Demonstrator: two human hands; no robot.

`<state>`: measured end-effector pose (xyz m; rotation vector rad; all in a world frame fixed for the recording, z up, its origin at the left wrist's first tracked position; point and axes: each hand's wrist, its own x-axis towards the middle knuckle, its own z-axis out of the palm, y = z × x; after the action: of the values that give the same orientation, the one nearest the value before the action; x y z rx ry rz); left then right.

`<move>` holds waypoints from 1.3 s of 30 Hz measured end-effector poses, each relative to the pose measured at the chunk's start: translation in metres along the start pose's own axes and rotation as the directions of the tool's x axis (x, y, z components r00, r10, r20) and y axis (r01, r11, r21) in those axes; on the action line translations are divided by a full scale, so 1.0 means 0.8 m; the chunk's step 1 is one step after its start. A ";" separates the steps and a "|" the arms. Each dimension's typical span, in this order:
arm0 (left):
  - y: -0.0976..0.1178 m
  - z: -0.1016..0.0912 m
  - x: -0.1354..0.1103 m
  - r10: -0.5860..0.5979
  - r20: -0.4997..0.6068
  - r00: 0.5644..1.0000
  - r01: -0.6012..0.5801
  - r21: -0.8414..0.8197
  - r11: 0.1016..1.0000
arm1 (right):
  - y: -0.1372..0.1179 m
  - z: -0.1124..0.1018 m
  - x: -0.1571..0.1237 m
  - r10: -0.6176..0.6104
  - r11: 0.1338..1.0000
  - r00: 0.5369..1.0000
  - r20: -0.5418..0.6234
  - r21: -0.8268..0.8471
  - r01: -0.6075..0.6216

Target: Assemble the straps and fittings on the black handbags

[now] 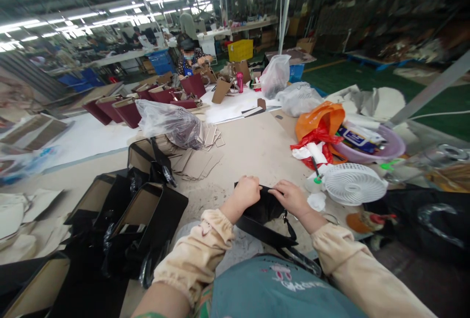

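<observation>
A black bag stands at the table's near edge, right in front of my apron. Its far top edge is pinched by my left hand, fingers folded over the rim. A short way to the right, my right hand grips the same edge with thumb and fingers pressed together. Below the right hand hangs a black strap with a small metal fitting. The inside of the bag looks dark, and its lower part is partly hidden by my apron.
Several black bags with tan linings crowd the left. Cardboard pieces lie beyond them, near a plastic-wrapped bundle. On the right are a white fan, an orange bag and a purple basin. A co-worker sits across, behind maroon bags.
</observation>
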<state>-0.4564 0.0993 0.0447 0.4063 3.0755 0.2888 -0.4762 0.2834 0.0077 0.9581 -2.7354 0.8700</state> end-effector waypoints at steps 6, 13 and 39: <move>0.000 0.005 -0.007 0.028 -0.044 0.999 -0.029 -0.012 1.000 | -0.013 0.002 0.005 -0.027 0.991 1.000 -0.010 -0.128 0.026; 0.000 0.007 -0.012 0.032 -0.058 0.998 -0.033 -0.019 0.999 | 0.009 -0.001 -0.020 -0.020 0.999 1.000 -0.003 0.025 0.020; -0.033 -0.016 -0.044 0.008 -0.125 0.992 -0.059 -0.407 0.911 | -0.028 0.017 0.018 -0.088 0.991 0.993 0.083 -0.091 0.095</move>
<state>-0.4298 0.0631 0.0526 0.4329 3.0006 0.9736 -0.4728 0.2536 0.0110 1.1117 -2.7440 0.6953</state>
